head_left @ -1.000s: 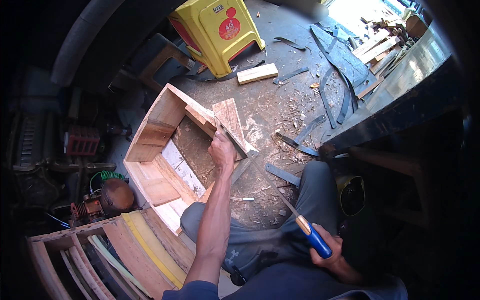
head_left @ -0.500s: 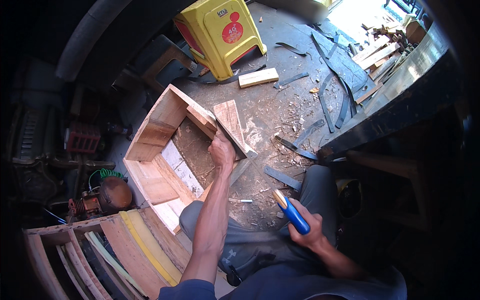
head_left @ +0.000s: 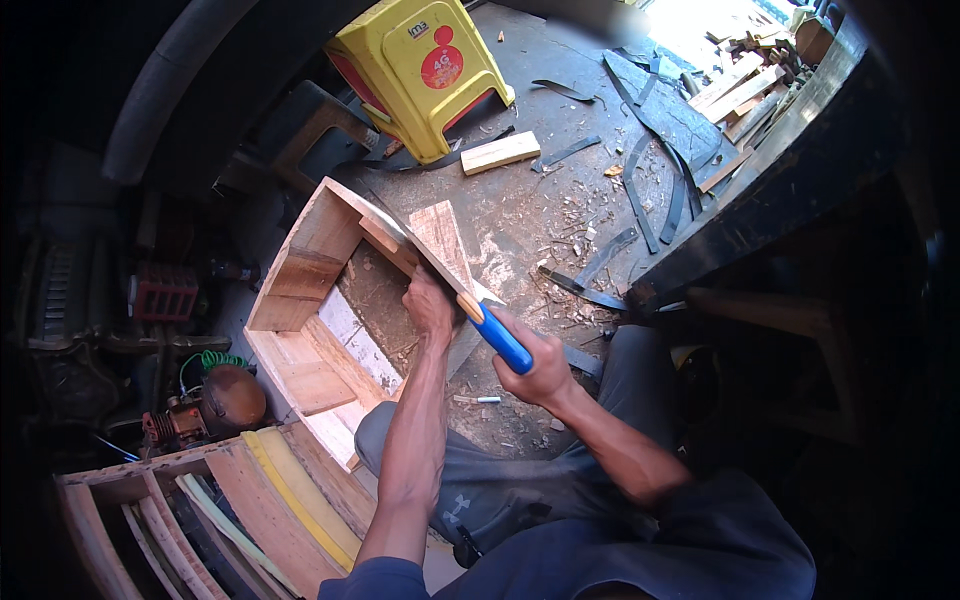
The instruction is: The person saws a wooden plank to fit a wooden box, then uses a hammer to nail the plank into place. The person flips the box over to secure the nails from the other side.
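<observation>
A handsaw with a blue handle (head_left: 502,340) is in my right hand (head_left: 541,362), whose fingers wrap round the grip. Its thin blade, seen edge-on, lies along the near right side of a wooden frame (head_left: 307,245). My left hand (head_left: 431,302) is closed on the frame's edge, just left of the blade; its fingertips are partly hidden. Beyond the blade, a triangular piece of wood (head_left: 440,240) sticks out from the frame. The frame rests tilted against my left knee.
A yellow plastic stool (head_left: 425,80) and a short wood block (head_left: 500,153) are on the floor ahead. Black strips (head_left: 643,205) and shavings lie to the right, near a heap of offcuts (head_left: 745,90). A slatted wooden piece (head_left: 270,500) is at my lower left.
My right hand has pushed the saw forward and left, bringing its handle close to the frame and my left hand. The left hand keeps its hold on the frame.
</observation>
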### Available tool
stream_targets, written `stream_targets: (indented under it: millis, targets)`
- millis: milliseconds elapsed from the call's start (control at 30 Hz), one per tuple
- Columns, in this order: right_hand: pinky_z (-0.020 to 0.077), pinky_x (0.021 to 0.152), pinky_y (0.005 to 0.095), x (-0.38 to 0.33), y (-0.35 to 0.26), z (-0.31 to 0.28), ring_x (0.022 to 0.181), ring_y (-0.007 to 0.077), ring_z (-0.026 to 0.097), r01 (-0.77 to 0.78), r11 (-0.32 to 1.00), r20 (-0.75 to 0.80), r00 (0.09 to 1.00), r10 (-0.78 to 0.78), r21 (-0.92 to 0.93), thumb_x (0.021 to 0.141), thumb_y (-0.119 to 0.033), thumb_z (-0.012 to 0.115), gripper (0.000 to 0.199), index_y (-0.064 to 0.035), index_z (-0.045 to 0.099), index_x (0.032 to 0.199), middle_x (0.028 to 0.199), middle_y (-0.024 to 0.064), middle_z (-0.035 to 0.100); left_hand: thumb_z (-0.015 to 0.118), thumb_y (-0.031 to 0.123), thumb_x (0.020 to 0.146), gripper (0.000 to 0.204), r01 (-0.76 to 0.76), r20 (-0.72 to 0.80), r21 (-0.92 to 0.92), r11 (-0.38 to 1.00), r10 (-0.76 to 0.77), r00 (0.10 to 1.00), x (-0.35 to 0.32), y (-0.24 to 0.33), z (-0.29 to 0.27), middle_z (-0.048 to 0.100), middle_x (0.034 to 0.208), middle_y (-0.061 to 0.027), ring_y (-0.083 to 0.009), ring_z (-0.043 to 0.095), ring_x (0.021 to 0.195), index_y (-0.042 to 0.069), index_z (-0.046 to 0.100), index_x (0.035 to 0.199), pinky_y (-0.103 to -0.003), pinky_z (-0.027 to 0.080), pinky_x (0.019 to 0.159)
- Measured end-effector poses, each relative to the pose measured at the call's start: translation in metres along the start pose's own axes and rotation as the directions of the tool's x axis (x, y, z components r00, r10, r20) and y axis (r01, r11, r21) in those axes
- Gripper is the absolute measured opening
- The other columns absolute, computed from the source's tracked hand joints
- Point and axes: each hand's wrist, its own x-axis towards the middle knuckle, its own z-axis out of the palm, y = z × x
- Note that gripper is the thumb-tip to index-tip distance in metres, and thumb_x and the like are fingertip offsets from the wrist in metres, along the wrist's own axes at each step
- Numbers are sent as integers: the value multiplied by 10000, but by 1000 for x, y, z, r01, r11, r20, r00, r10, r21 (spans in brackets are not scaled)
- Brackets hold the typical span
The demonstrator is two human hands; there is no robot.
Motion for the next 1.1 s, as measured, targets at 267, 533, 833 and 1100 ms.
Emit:
stream_targets:
  millis: [267,533,833,1100]
  targets:
    - [628,821,346,-143,-49,-110,928,291,781,-91,995,128,987,94,-35,664,44,664,709,38,600,1370,1209,192,740,370,254,1086,484,185,-65,107,977,-179,982,-6,-1,-14,695,885,-340,-532,680,879,-71,692,928,-598,537,763]
    - [606,662,396,26,-20,16,744,365,734,-137,985,110,983,148,-108,783,-39,716,629,-72,598,1400,1047,200,744,401,302,1092,502,30,-5,-118,993,-31,1000,-3,-7,-7,705,887,-332,-528,691,888,-62,697,914,-573,554,762]
    - [638,724,393,-48,-34,-46,855,334,771,-107,994,79,991,104,34,757,-12,723,631,-43,610,1376,1077,233,748,367,329,1092,505,153,-29,33,988,-152,988,-1,-19,-1,713,941,-317,-536,676,943,-44,693,995,-585,547,798]
    - [629,820,335,-114,-55,-95,942,306,775,-76,997,138,988,76,-4,710,22,689,656,32,605,1361,1249,208,719,357,305,1093,505,193,-33,65,979,-191,981,-1,-17,-12,700,912,-339,-548,672,911,-55,690,972,-612,516,819]
